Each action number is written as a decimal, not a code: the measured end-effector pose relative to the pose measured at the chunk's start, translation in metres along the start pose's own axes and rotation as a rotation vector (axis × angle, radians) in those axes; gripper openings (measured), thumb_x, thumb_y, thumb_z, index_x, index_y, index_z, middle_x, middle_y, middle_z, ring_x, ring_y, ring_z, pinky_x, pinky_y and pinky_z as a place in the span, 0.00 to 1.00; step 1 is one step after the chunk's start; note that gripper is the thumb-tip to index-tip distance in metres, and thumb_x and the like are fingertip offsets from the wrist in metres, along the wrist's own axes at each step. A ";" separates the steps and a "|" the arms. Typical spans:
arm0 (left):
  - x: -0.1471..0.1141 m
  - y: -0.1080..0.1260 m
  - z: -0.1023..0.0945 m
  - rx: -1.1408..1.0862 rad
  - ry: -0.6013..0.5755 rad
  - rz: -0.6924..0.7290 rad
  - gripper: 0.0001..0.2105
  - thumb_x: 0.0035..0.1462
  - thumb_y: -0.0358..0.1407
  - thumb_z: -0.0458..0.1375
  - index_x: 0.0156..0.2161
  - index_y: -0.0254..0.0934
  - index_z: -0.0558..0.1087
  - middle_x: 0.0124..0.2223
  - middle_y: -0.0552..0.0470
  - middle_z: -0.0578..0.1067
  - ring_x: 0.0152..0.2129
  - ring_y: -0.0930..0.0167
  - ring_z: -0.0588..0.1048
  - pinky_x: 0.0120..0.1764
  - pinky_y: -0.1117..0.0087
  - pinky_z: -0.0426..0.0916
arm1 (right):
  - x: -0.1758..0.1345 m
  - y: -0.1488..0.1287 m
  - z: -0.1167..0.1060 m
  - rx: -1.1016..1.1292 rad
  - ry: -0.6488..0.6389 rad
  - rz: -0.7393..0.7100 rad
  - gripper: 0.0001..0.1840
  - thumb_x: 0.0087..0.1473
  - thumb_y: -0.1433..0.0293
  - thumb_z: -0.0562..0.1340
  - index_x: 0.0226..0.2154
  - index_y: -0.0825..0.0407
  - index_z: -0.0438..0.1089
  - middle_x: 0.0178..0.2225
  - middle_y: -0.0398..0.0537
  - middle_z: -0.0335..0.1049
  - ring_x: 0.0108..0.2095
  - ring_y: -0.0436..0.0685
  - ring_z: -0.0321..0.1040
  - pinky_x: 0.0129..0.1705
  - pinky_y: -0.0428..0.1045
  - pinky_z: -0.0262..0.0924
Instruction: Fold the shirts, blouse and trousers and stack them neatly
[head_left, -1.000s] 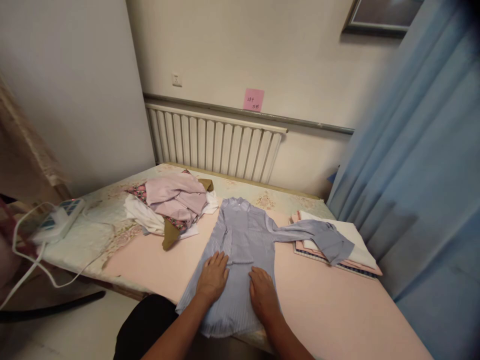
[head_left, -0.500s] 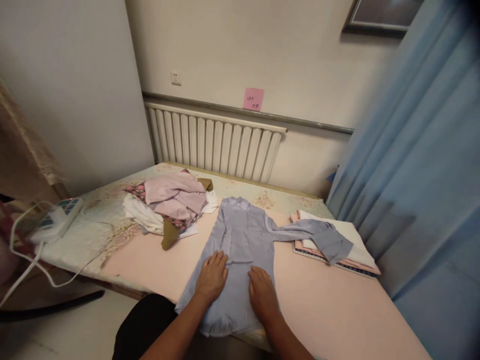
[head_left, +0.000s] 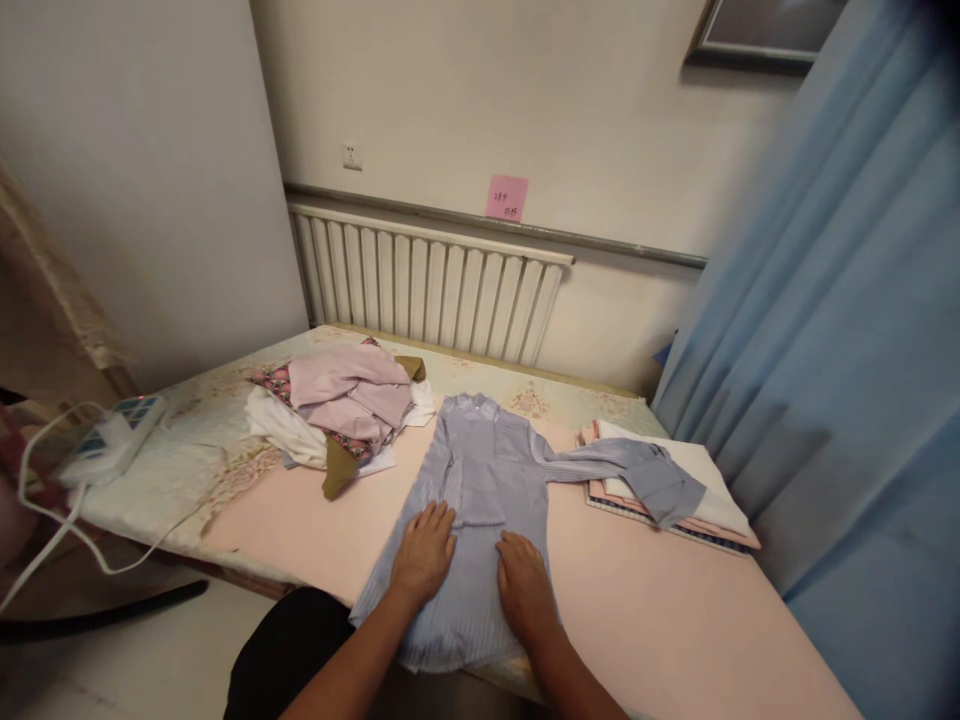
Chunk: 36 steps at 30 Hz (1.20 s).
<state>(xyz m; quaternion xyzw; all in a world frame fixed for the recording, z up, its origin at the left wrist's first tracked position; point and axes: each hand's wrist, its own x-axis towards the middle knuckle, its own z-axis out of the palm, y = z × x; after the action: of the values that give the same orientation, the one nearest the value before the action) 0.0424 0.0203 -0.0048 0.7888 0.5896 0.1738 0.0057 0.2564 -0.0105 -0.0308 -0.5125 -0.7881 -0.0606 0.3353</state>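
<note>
A blue-grey, finely pleated shirt (head_left: 517, 480) lies spread on a pink sheet (head_left: 660, 600) over a table (head_left: 465, 375). Its collar (head_left: 476, 403) points to the table's far edge; its hem (head_left: 442, 655) reaches the near edge. One sleeve appears folded in over the front; the outstretched sleeve (head_left: 607, 462) runs toward the table's right edge, its end resting on a folded stack (head_left: 709, 470). A loose heap of clothes (head_left: 352, 385) sits toward the far left corner.

The person's left hand (head_left: 425, 548) and right hand (head_left: 529, 585) rest palm-down on the lower half, fingers close together and gently curved, apparently pinching nothing.

The cloth looks thin, light and soft — probably a little slippery, likely to slide or crease if dragged. It seems sturdy enough; the shoulders or the hem's two corners look the surest holds, with the outstretched sleeve best taken near its end.
</note>
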 end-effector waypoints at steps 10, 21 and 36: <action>-0.001 0.002 -0.002 0.012 0.003 -0.003 0.21 0.63 0.37 0.46 0.60 0.37 0.62 0.63 0.46 0.65 0.62 0.62 0.56 0.60 0.56 0.53 | -0.001 0.001 0.002 -0.012 -0.006 -0.002 0.18 0.56 0.79 0.51 0.46 0.54 0.70 0.49 0.56 0.70 0.51 0.60 0.64 0.55 0.60 0.60; 0.001 0.002 -0.004 0.001 -0.025 -0.004 0.22 0.63 0.37 0.46 0.60 0.37 0.63 0.63 0.46 0.64 0.62 0.62 0.56 0.60 0.56 0.53 | 0.000 0.000 0.001 0.005 0.024 0.000 0.19 0.55 0.79 0.51 0.46 0.52 0.70 0.48 0.55 0.70 0.50 0.60 0.64 0.54 0.60 0.60; 0.000 0.001 -0.001 0.011 0.013 0.005 0.21 0.63 0.36 0.46 0.60 0.37 0.64 0.62 0.46 0.65 0.62 0.62 0.57 0.60 0.57 0.54 | 0.000 -0.001 -0.001 0.012 0.015 0.004 0.19 0.55 0.80 0.51 0.45 0.52 0.69 0.48 0.54 0.70 0.51 0.60 0.64 0.54 0.60 0.60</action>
<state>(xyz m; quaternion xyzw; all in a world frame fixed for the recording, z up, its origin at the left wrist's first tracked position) 0.0433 0.0198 -0.0033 0.7892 0.5885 0.1755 -0.0029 0.2559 -0.0110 -0.0301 -0.5115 -0.7850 -0.0591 0.3444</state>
